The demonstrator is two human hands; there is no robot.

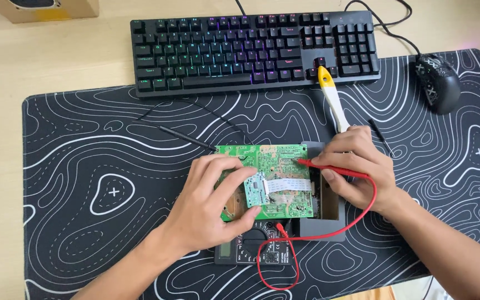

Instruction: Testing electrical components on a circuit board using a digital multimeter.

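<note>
Patterned desk mat [84, 144], keyboard [251, 47] behind; left hand [206, 203] gripping circuit board [276, 166], right hand [356, 166] pinching red probe [329, 166]

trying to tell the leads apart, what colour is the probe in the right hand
Red, with a red lead: the probe in the right hand, head view.

head cam | looks straight dwn | close over desk mat [84, 166]

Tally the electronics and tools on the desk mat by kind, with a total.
Circuit boards: 2, a large green board steadied by the left hand, with a small board on a ribbon cable
Multimeters: 1
Test probes: 2, red probe in the right hand, black probe lying loose
Keyboards: 1
Mice: 1
Yellow-handled tools: 1
Total: 8
</note>
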